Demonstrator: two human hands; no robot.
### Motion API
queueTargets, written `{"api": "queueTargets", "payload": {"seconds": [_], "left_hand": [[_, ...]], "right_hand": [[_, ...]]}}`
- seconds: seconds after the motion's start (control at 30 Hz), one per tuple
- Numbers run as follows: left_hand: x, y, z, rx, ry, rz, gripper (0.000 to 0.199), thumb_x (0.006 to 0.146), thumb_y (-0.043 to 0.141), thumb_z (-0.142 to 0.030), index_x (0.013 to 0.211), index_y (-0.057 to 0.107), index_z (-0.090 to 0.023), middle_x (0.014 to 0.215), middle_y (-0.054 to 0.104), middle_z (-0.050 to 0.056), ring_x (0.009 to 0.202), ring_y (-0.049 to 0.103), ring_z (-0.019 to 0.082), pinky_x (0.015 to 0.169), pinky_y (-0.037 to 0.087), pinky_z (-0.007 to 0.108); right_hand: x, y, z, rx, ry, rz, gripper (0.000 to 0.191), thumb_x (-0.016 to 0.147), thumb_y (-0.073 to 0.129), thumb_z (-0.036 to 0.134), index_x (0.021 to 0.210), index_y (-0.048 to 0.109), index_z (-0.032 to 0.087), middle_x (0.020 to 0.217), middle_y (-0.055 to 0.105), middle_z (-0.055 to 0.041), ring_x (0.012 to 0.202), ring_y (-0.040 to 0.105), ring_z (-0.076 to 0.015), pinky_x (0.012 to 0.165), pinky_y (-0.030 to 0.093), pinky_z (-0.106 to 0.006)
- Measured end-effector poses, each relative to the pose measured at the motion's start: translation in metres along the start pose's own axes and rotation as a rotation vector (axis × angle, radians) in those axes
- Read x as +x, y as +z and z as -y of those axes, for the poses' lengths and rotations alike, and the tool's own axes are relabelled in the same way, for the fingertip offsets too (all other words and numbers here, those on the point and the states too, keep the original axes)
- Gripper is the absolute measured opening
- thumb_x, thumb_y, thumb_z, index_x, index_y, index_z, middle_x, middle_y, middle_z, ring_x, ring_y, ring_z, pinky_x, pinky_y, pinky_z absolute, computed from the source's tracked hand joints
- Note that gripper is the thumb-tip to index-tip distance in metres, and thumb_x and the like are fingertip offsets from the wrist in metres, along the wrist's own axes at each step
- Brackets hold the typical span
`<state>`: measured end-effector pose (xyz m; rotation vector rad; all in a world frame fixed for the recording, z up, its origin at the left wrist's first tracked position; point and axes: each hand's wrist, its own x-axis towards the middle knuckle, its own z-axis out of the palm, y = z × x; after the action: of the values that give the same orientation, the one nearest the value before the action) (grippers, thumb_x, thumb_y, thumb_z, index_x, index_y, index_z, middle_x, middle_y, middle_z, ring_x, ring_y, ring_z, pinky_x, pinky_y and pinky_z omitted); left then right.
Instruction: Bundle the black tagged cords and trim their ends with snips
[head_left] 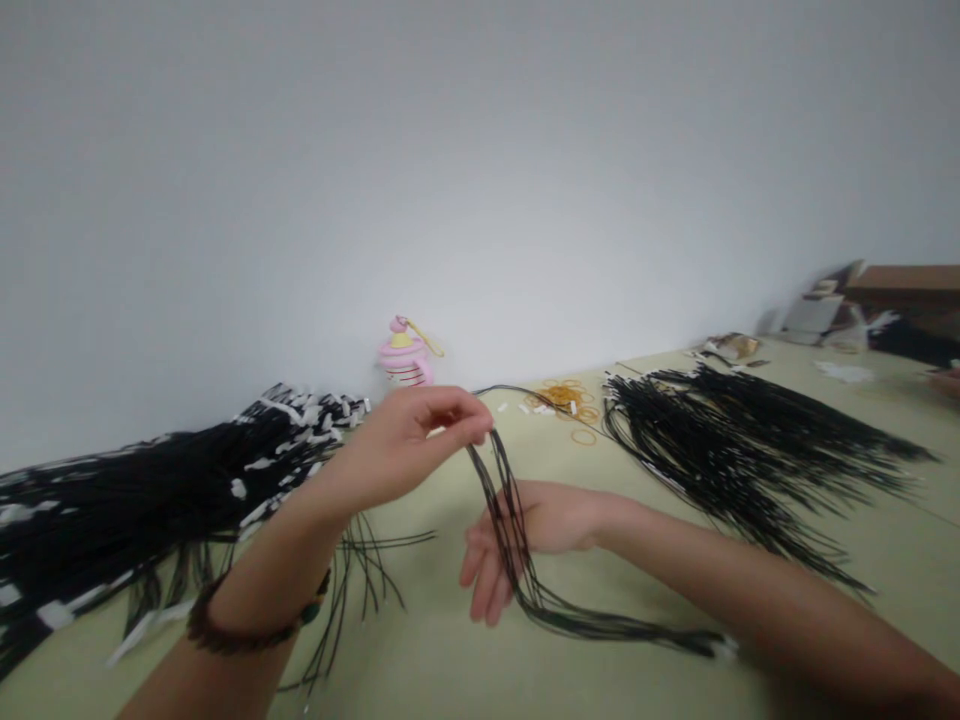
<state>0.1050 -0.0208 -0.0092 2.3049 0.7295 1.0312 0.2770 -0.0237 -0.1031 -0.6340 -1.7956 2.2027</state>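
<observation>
My left hand point(420, 445) is closed in a pinch on the upper bend of a bundle of thin black cables point(555, 615). From there the strands hang down and curve right, ending in a blurred white tip low on the right. My right hand point(529, 535) is behind the hanging strands, its fingers stretched out to the lower left. The strands cross in front of its palm, and its thumb is hard to make out. A few loose black cable ends point(367, 570) lie on the table below my left wrist, which wears a dark bead bracelet point(247, 630).
A big pile of black cables with white connectors point(172, 485) fills the left side. Cable bundles point(720, 455) lie fanned out on the right. Yellow rubber bands point(562, 397) and a pink cup-shaped toy point(405, 358) sit by the wall. Another person's hand point(946, 384) shows at the right edge.
</observation>
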Motion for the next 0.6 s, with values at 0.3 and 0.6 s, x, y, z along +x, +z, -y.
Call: {"api": "queueTargets", "payload": {"seconds": [0.3, 0.6], "left_hand": [[-0.006, -0.055, 0.009, -0.481, 0.003, -0.566, 0.025, 0.085, 0.041, -0.004, 0.071, 0.059, -0.014, 0.067, 0.055, 0.0, 0.062, 0.054, 0.011, 0.059, 0.05, 0.023], [-0.02, -0.084, -0.001, -0.482, 0.113, -0.672, 0.023, 0.078, 0.043, 0.004, 0.07, 0.06, -0.009, 0.059, 0.054, 0.0, 0.047, 0.045, 0.007, 0.04, 0.038, 0.016]], "right_hand": [[0.027, -0.005, -0.037, 0.139, 0.333, 0.329, 0.035, 0.07, 0.069, 0.04, 0.081, 0.064, 0.007, 0.072, 0.069, -0.0098, 0.065, 0.069, -0.0177, 0.056, 0.057, -0.028], [0.028, 0.0, -0.033, 0.305, 0.433, 0.44, 0.028, 0.086, 0.05, 0.029, 0.09, 0.067, 0.007, 0.082, 0.07, -0.0122, 0.077, 0.069, -0.0192, 0.066, 0.058, -0.032]]}}
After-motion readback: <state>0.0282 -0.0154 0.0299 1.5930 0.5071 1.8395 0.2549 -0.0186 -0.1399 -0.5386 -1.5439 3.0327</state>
